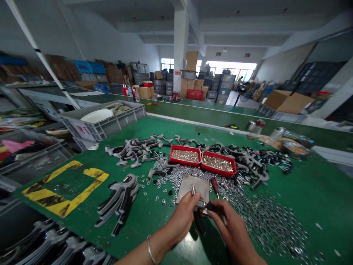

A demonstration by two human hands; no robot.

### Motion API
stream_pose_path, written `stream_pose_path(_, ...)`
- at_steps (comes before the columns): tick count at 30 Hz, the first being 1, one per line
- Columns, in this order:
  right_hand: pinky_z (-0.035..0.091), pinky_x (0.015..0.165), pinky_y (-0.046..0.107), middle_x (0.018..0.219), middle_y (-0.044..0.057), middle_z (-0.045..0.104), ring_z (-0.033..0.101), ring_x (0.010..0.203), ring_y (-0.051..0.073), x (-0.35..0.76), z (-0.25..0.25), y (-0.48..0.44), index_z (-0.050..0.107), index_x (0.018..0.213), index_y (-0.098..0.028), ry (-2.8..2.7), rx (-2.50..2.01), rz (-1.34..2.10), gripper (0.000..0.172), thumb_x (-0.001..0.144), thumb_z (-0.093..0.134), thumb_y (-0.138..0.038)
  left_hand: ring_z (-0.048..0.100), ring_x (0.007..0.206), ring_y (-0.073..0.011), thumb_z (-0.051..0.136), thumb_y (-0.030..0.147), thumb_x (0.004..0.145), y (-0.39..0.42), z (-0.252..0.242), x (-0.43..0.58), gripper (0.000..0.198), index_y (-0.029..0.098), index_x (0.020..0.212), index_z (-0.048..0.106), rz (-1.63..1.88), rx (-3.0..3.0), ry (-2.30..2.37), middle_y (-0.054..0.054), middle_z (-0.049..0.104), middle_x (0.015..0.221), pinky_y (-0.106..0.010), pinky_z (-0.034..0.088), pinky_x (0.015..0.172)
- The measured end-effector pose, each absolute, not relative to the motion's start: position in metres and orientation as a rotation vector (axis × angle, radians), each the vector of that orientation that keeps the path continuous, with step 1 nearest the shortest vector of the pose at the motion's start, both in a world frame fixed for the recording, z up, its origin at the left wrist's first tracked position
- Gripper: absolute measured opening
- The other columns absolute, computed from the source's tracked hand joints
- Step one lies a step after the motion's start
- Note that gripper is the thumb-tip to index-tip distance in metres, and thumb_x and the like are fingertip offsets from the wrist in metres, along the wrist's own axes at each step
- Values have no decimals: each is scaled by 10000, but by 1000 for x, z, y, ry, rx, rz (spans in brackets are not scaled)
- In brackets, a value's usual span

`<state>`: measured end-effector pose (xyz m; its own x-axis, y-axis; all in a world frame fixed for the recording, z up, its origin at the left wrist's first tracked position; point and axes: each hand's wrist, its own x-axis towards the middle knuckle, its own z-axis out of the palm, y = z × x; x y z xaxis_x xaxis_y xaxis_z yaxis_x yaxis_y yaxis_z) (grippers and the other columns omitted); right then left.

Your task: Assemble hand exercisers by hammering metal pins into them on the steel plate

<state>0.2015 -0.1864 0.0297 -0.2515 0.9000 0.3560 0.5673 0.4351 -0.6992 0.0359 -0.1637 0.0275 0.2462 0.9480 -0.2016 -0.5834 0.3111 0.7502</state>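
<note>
My left hand [178, 221], a bangle at its wrist, is closed around a grey metal handle with a black grip [200, 223] that points down. A shiny ribbed metal piece [193, 189], perhaps a spring or thread, sticks up by its fingertips. My right hand [234, 230] pinches a black knob [210, 206] at the handle's right end; its fingers partly hide the joint. Just beyond both hands a square metal plate [187, 182] lies on the green table, with a red-handled screwdriver [214, 185] at its right edge.
Two red trays [217, 172] of small metal parts stand behind the plate. Loose nuts surround them; metal rings [264, 217] spread to the right. Stacked handles [121, 198] lie left, near a yellow-black tape square [52, 204]. A grey crate [118, 123] stands at back left.
</note>
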Motion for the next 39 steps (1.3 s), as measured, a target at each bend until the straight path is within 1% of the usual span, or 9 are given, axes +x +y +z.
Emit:
stream_pose_path(5,522,870,339,1071,65,662,646,988,204,203,28,-185,587,1063,-253,-1925,-1110,680,151,915,594,-281,527,808,-162,565,482,892,-165,39,24,321,165,939,543,1045,960,896,-12,574,854,-287,417,747)
stream_pose_path(10,410,407,225,600,-70,491,459,433,110,181,36,-186,448,838,-249,-1413,-1246,1437,311,954,440,-537,518,814,-171,454,444,955,-162,31,17,270,184,933,520,1082,1458,1180,-6,556,845,-295,400,772)
stream_pose_path(14,399,445,195,655,-44,529,489,520,103,169,40,-192,500,855,-229,-1433,-1359,1371,397,851,572,-620,509,774,-164,419,411,979,-161,21,12,245,191,908,503,1070,1659,1221,-4,544,819,-282,396,738)
stream_pose_path(19,202,304,202,438,-93,393,181,294,68,171,37,-194,482,794,-227,-1189,-1342,2059,604,908,174,-734,517,830,-167,429,385,980,-159,14,2,220,188,945,522,970,1845,1089,-25,569,898,-287,401,792)
stream_pose_path(23,442,505,272,688,47,669,598,530,174,179,27,-187,562,953,-197,-1807,-1501,1442,579,939,235,-676,505,773,-155,420,411,977,-155,5,-2,257,188,883,507,943,1641,1130,7,539,806,-270,401,733)
stream_pose_path(27,472,732,363,922,107,670,633,841,257,179,21,-187,591,953,-219,-2150,-1475,670,441,910,432,-629,510,795,-154,429,417,971,-157,5,-3,256,188,889,510,948,1566,1129,12,540,815,-262,400,741)
stream_pose_path(29,478,680,337,861,91,639,613,776,228,174,19,-190,579,869,-218,-2043,-1435,805,471,914,395,-649,505,787,-151,428,414,974,-160,9,-4,253,189,887,504,956,1620,1124,11,532,819,-259,394,736)
stream_pose_path(34,320,336,223,502,-65,445,308,319,91,167,15,-193,522,834,-212,-1346,-1249,2036,668,911,109,-732,486,782,-155,440,397,972,-161,12,-7,238,186,881,506,919,1882,1095,-4,532,832,-269,376,742)
stream_pose_path(39,449,549,227,812,47,638,597,682,164,173,19,-189,601,849,-199,-1628,-1394,1256,479,766,639,-669,512,764,-152,421,394,982,-159,10,-6,259,183,866,514,957,1700,1171,2,550,803,-261,394,711)
